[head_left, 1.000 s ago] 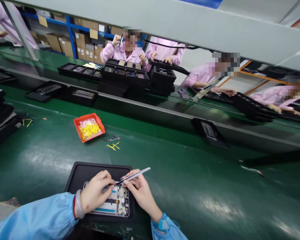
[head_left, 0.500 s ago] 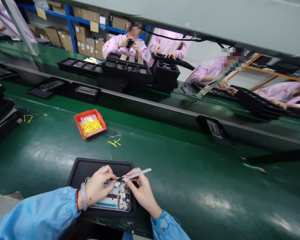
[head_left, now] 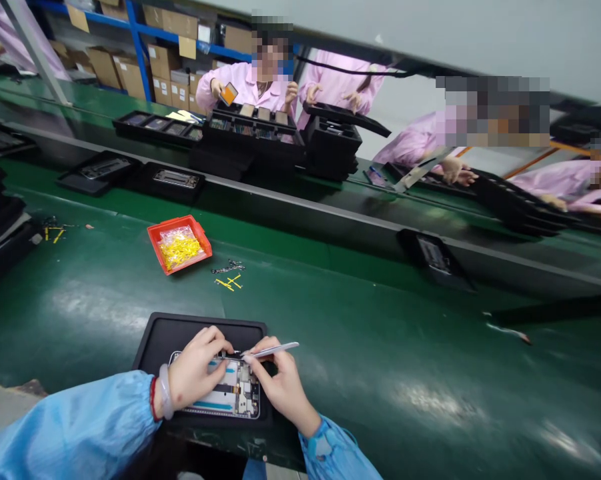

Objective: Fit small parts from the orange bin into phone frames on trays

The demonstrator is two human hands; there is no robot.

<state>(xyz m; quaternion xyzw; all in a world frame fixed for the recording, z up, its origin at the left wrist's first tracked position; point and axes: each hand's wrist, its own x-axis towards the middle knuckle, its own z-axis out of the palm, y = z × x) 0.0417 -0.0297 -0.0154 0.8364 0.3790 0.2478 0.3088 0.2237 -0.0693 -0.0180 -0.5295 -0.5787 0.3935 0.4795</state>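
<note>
An opened phone (head_left: 215, 407) with blue strips and a bared circuit board lies in a black tray (head_left: 160, 330) at the front of the bench. My right hand (head_left: 280, 380) pinches a pair of tweezers (head_left: 275, 349), whose tips point down at the phone's far edge. Across the phone's left part rests my left hand (head_left: 200, 370), fingers bent and closed near a small dark piece beside the tweezer tips. Whether the fingertips grip that piece is hidden.
Beyond the tray stands a red bin (head_left: 207, 247) of yellow flex strips (head_left: 180, 251). Loose yellow strips (head_left: 229, 283) lie beside it. Black trays (head_left: 97, 175) line a conveyor. Stacked trays (head_left: 0, 227) stand at left. Co-workers in pink (head_left: 240, 83) sit across.
The tweezers have tipped slightly lower over the phone's far edge. My left hand stays nearly in place. Across the bench, a co-worker has lowered a phone-like part and moved their hands apart.
</note>
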